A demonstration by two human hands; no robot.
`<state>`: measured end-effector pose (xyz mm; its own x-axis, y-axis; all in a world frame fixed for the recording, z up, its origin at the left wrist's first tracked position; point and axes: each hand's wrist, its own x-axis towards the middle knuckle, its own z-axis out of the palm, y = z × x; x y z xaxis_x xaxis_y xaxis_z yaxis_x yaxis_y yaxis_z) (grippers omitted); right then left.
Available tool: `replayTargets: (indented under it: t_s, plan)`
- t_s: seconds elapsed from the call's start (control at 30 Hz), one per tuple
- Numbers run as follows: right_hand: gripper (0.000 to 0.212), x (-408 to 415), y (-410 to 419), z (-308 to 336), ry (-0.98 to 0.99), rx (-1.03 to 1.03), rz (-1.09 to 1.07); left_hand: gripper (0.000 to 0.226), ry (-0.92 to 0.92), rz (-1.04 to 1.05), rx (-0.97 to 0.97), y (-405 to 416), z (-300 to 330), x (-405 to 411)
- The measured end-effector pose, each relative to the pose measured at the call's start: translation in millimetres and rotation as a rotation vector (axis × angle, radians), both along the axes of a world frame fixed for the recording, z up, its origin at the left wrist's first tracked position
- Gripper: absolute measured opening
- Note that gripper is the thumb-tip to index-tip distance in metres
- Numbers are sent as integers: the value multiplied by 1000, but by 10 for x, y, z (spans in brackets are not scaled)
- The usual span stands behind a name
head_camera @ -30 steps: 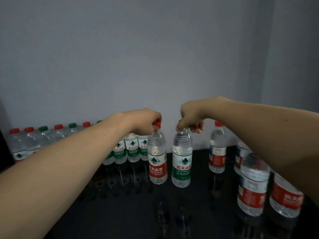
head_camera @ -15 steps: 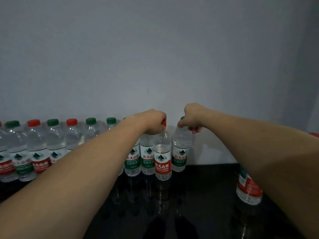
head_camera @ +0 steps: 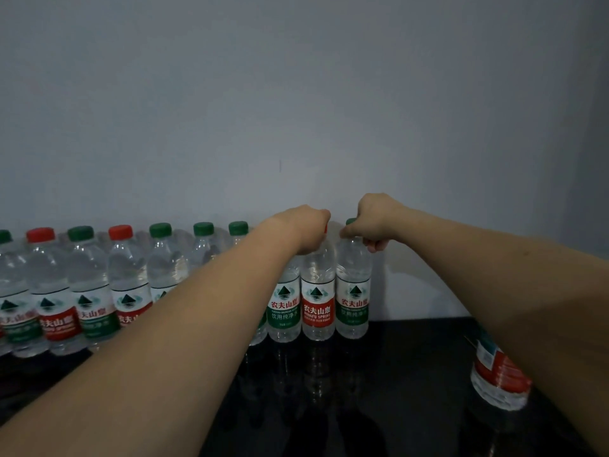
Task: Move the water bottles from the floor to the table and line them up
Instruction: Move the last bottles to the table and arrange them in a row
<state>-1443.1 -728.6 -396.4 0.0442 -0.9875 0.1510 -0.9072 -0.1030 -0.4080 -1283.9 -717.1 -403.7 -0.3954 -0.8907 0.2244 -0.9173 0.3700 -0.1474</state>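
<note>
While both arms reach toward the wall, I see my left hand (head_camera: 308,227) curled over the cap of a red-labelled water bottle (head_camera: 318,305), and my right hand (head_camera: 374,222) pinching the green cap of a green-labelled water bottle (head_camera: 353,301) just beside it. Both bottles stand upright on the black table (head_camera: 412,374), touching each other at the right end of a row of bottles (head_camera: 89,291) along the grey wall (head_camera: 296,94). That row carries red and green caps, side by side. Well apart, at the table's right edge, another red-labelled bottle (head_camera: 499,377) shows below my right forearm.
</note>
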Motion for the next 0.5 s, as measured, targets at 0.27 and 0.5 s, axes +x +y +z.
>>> replayTargets:
  t_s: [0.27, 0.5]
  plan:
    - [37, -32, -145, -29, 19, -12, 20, 24, 39, 14, -23, -69, -50, -2]
    - [40, -34, -170, -92, 71, -51, 8, 19, 97, 47, -38, -82, -111, -19]
